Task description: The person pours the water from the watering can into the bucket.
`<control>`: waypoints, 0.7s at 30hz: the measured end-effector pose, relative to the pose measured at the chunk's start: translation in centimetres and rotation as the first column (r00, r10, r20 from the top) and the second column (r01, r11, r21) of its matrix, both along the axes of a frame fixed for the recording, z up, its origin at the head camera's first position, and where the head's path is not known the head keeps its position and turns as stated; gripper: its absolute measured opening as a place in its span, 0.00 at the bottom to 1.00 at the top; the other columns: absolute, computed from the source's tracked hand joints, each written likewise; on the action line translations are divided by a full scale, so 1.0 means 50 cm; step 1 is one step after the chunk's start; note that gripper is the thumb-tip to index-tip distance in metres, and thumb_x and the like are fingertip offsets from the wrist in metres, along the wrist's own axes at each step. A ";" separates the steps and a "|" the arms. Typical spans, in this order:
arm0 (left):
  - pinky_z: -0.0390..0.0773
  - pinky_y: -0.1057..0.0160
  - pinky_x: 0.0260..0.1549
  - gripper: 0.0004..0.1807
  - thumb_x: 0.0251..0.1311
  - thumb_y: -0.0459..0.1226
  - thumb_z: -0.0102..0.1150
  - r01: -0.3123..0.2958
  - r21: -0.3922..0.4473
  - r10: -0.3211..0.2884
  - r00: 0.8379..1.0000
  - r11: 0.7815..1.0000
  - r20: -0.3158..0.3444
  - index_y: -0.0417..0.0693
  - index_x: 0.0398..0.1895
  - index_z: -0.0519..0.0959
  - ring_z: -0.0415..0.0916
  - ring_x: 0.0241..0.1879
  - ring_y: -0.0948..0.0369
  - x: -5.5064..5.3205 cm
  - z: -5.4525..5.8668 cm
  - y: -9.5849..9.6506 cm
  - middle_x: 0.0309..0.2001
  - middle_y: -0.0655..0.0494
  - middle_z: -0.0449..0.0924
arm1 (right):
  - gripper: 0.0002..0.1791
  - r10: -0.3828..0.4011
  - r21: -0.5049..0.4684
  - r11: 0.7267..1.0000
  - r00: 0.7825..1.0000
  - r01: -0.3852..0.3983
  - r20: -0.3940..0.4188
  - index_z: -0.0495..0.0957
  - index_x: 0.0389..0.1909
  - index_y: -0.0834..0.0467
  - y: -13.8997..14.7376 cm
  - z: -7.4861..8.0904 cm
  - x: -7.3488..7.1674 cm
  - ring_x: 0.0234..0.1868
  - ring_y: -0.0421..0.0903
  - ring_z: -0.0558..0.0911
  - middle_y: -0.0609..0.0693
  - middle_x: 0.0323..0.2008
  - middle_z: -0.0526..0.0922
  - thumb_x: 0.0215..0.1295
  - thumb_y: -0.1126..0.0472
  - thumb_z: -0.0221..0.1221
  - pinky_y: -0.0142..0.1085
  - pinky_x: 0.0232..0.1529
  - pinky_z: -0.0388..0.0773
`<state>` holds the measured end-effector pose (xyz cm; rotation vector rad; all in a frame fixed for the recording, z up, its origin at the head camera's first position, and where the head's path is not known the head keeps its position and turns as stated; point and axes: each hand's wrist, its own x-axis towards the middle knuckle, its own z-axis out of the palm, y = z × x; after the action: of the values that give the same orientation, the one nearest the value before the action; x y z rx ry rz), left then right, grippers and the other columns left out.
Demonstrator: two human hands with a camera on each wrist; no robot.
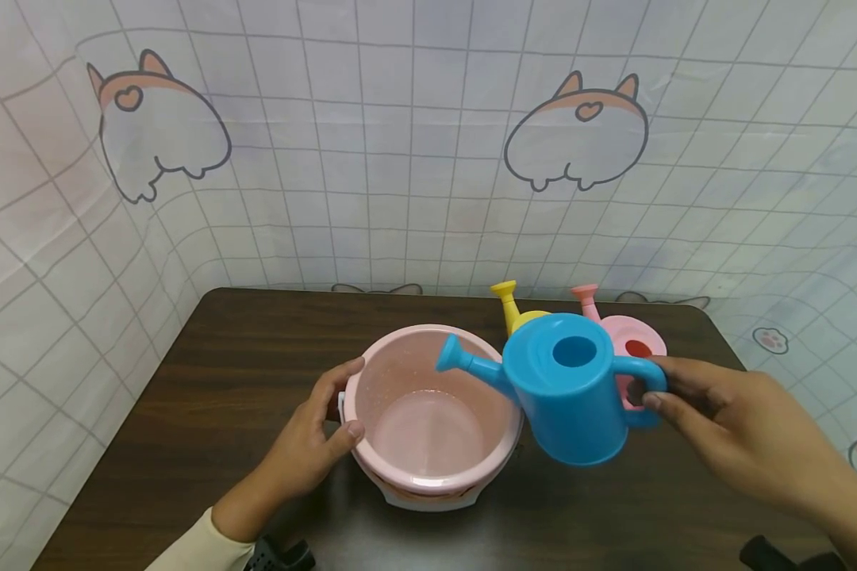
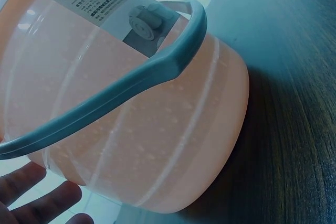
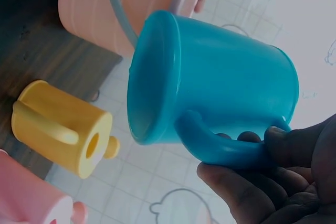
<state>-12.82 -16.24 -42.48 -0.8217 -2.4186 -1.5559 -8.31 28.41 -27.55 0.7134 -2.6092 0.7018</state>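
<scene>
In the head view, the left hand (image 1: 293, 444) reaches in from the lower left and holds the pink bucket (image 1: 428, 485) at its rim, thumb and index finger spread along the edge. The right hand (image 1: 750, 432) comes from the lower right and grips the handle of the blue watering can (image 1: 578, 428), which hangs right of centre, spout over the bucket's right side. Dark wood grain spreads left of the bucket to the slanting edge of the counter (image 1: 207, 428); behind the blue can, a yellow watering can (image 1: 509, 305) and a pink watering can (image 1: 646, 329) stand near the back edge, against grid-printed cloth (image 1: 414, 198).

In the left wrist view, spread fingers lie lower left, beside the bucket's glossy, ribbed wall. A smooth grey bail (image 2: 152, 74) crosses it below a printed label (image 2: 121, 9).

In the right wrist view, thumb and fingers pinch the rounded handle at lower right. The blue body, smooth plastic, fills the centre, apart from the yellow can at left.
</scene>
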 end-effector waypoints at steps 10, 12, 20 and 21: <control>0.78 0.55 0.43 0.36 0.71 0.51 0.57 0.001 0.009 -0.001 1.000 1.000 -0.017 0.59 0.78 0.59 0.80 0.40 0.60 -0.002 -0.001 0.002 0.53 0.52 0.78 | 0.23 -0.001 0.055 0.998 1.000 0.001 -0.005 0.82 0.57 0.63 -0.008 0.015 -0.007 0.26 0.33 0.75 0.46 0.34 0.88 0.59 0.72 0.70 0.26 0.26 0.73; 0.78 0.55 0.43 0.36 0.71 0.52 0.56 0.000 0.008 0.000 1.000 1.000 -0.018 0.59 0.78 0.59 0.79 0.40 0.60 -0.002 0.000 0.002 0.53 0.52 0.78 | 0.24 0.006 0.061 0.998 1.000 -0.005 -0.015 0.82 0.57 0.63 -0.009 0.016 -0.009 0.25 0.32 0.75 0.44 0.34 0.87 0.58 0.73 0.71 0.25 0.26 0.73; 0.77 0.54 0.44 0.36 0.71 0.51 0.56 -0.002 0.004 0.002 1.000 1.000 -0.019 0.58 0.78 0.59 0.80 0.40 0.60 -0.001 0.001 0.002 0.54 0.51 0.78 | 0.23 0.040 0.045 0.998 0.999 -0.039 -0.023 0.82 0.56 0.63 -0.012 0.021 -0.017 0.23 0.32 0.73 0.44 0.31 0.87 0.58 0.74 0.70 0.24 0.25 0.71; 0.77 0.54 0.44 0.36 0.71 0.51 0.56 -0.003 0.003 0.003 1.000 1.000 -0.019 0.58 0.78 0.59 0.80 0.41 0.60 -0.001 0.001 0.002 0.54 0.51 0.78 | 0.23 0.045 0.046 0.998 0.999 -0.044 -0.026 0.82 0.56 0.63 -0.012 0.022 -0.018 0.23 0.32 0.72 0.43 0.31 0.86 0.58 0.74 0.70 0.24 0.24 0.70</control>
<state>-12.85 -16.12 -42.44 -0.8276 -2.4022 -1.5436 -9.23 27.80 -26.46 0.7913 -2.5992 0.6432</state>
